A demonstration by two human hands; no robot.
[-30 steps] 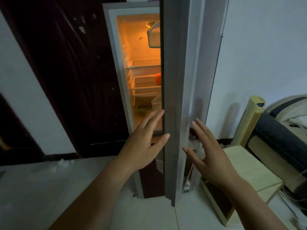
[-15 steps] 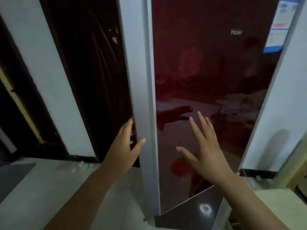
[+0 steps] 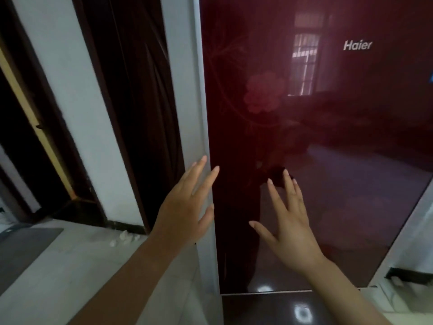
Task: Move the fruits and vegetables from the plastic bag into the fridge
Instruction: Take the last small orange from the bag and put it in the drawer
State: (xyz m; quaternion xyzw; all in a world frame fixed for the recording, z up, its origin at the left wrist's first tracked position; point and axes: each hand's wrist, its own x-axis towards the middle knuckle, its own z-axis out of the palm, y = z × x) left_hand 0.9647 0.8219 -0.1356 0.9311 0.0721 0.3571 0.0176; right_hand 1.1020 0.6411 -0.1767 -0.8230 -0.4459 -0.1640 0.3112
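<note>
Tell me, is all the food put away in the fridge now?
Looks nearly finished. The red fridge door looks shut or almost shut. Both hands are empty: the left hand lies at the door's edge, the right hand spreads flat by its front. No bag, fruit or vegetables show, so I cannot tell if any remain outside.

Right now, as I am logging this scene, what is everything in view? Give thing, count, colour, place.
fridge door: one, dark red, centre-right
logo: one, silver, its upper right
lower door: one, dark, beneath it
wooden door: one, dark brown, left
wall: one strip, white, left
floor: one, pale, bottom left
mat: one, grey, lower left
scraps: few, white, floor by wall
left hand: one, open, fridge door's left edge
right hand: one, open, before fridge door
</note>
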